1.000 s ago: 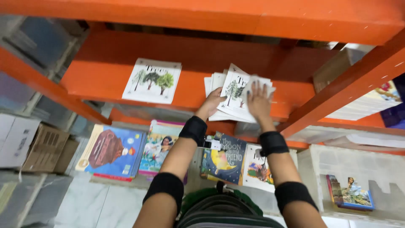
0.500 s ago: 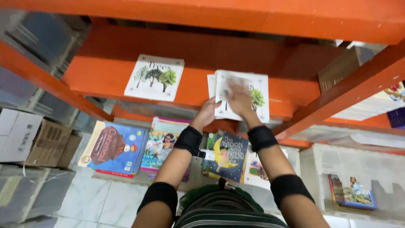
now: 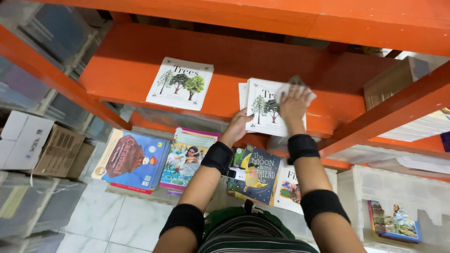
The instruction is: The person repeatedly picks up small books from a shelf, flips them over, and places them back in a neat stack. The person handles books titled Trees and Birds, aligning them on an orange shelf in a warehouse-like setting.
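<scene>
Head view, hands (image 3: pixel 267 115) flat on book stack (image 3: pixel 263 107)

Small stack of thin white picture books (image 3: pixel 265 108), tree illustrations on the top cover. Lies flat on the orange shelf (image 3: pixel 281 56), near its front edge, slightly fanned at the left side. Upper right corner of the top cover hidden under a pale cloth (image 3: pixel 287 89).

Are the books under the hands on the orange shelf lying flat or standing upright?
Lying flat. The stack of books rests cover-up on the orange shelf, with the right hand pressed on top and the left hand at its near edge.
</scene>
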